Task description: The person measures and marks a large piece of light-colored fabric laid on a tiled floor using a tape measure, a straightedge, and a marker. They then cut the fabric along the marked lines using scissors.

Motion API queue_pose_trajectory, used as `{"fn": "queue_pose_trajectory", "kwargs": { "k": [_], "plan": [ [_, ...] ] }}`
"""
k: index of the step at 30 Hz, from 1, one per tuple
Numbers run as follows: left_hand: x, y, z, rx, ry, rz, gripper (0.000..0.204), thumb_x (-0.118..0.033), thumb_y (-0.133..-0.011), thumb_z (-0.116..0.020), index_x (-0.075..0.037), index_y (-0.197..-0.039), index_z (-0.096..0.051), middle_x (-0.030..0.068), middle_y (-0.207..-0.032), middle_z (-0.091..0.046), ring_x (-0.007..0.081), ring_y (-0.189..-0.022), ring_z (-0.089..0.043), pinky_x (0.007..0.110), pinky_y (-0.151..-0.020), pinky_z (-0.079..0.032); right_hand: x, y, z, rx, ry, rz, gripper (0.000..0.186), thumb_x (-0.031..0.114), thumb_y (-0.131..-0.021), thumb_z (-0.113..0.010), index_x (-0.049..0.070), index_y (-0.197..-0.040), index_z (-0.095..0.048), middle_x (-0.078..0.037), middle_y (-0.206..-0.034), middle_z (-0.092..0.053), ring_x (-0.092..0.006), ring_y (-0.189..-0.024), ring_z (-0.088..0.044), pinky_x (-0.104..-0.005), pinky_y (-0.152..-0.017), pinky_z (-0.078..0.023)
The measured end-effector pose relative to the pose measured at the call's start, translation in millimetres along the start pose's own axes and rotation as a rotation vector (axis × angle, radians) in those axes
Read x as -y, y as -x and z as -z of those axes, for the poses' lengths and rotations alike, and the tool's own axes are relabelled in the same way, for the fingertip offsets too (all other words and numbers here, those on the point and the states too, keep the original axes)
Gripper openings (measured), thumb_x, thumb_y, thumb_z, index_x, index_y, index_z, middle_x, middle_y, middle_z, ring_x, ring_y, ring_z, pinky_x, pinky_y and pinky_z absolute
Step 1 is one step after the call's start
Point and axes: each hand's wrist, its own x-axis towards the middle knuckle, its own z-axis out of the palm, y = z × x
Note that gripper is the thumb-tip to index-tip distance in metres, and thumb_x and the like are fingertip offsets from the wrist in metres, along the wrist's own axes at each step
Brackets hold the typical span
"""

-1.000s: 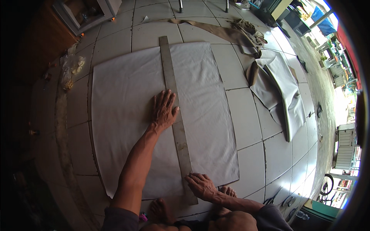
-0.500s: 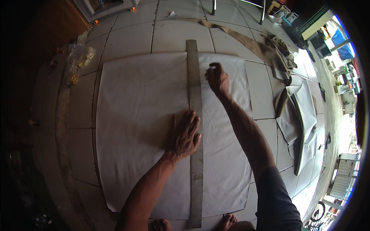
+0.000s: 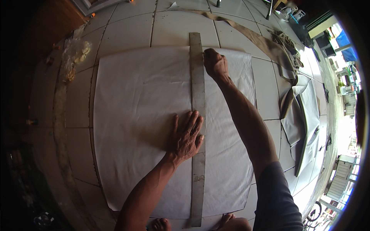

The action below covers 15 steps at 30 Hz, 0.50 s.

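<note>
Beside the strip edge point(image 3: 202, 96), right hand point(image 3: 217, 64).

Dark grey sleeve point(image 3: 277, 196), plain cloth, on right arm point(image 3: 248, 123), hem point(image 3: 271, 166) near elbow point(image 3: 266, 156); both forearms point(image 3: 149, 186) bare; feet point(image 3: 163, 224) bare

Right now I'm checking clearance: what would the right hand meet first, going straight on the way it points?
The right hand would likely meet the long, flat grey straightedge first, near its far end; whether they already touch is unclear.
</note>
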Motion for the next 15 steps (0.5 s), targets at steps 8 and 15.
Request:
{"fn": "queue_pose_trajectory", "kwargs": {
  "k": [8,15],
  "plan": [
    [0.9,1.1,-6.0,-0.020,-0.018,0.016,0.067,-0.039,-0.103,-0.053,-0.006,-0.160,-0.038,0.0151,-0.171,-0.025,0.0318,-0.157,-0.026,0.065,-0.126,-0.015,42.6,180.6,67.8,0.083,-0.129,0.074,0.010,0.010,-0.094,-0.064,0.007,-0.105,-0.064,-0.023,-0.078,-0.063,-0.0444,-0.072,-0.063,-0.0524,-0.060,-0.051],
    [-5.0,3.4,-13.5,-0.034,-0.144,0.026,0.067,-0.040,-0.105,-0.046,-0.009,-0.163,-0.033,0.0137,-0.171,-0.024,0.0307,-0.158,-0.023,0.064,-0.128,-0.009,118.4,408.7,180.4,0.283,-0.196,0.133,0.040,-0.003,-0.084,-0.068,-0.001,-0.124,-0.062,-0.011,-0.074,-0.058,-0.0297,-0.066,-0.060,-0.0412,-0.058,-0.052]
  ]
}}
